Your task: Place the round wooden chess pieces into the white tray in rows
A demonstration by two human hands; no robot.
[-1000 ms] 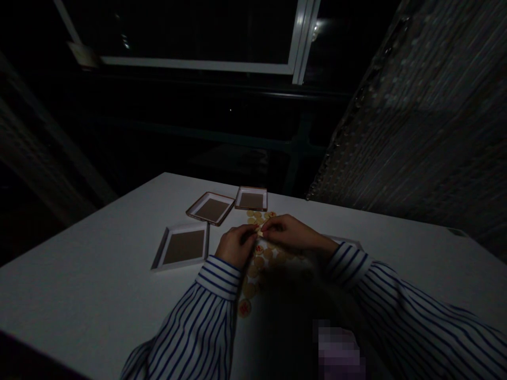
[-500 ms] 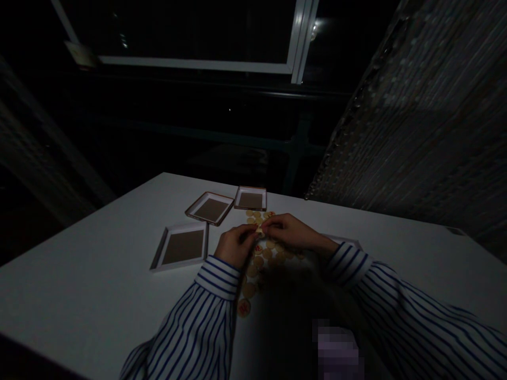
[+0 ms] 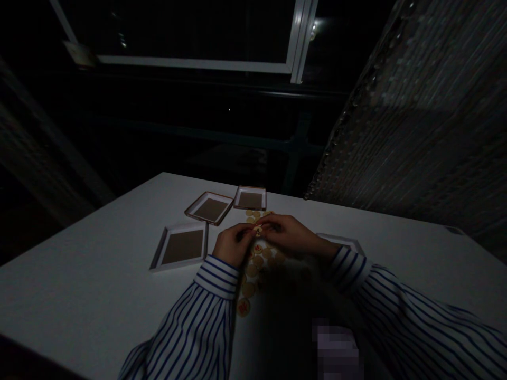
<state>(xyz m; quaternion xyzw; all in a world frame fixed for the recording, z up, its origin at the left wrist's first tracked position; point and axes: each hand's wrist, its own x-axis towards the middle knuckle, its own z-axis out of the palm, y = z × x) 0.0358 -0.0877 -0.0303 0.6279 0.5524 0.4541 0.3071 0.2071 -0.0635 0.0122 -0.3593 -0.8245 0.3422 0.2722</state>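
Between the fingertips of both hands is a round, pale Chinese chess piece (image 3: 258,230) with a dark character on its face. My left hand (image 3: 233,245) pinches it from the left. From the right, my right hand (image 3: 291,234) has its fingers closed on the same piece. Just below the hands lies a piece with a red mark (image 3: 258,248). Several more wooden discs (image 3: 252,271) are scattered toward me, ending in another red-marked piece (image 3: 243,307). Part of this group sits in deep shadow. Past the fingers are several further discs (image 3: 249,213), partly covered by my right hand.
A shallow open box (image 3: 152,262) stands left of my left hand. Two brown-edged trays (image 3: 189,214) (image 3: 266,199) lie farther back. Behind my right wrist is another pale tray (image 3: 358,247), partly hidden. A beaded curtain (image 3: 400,132) hangs beyond the white table (image 3: 91,264) at right.
The held chess piece has been turned so its dark-marked face now shows toward me. Both hands stay in nearly the same place, with the right fingers shifted slightly.
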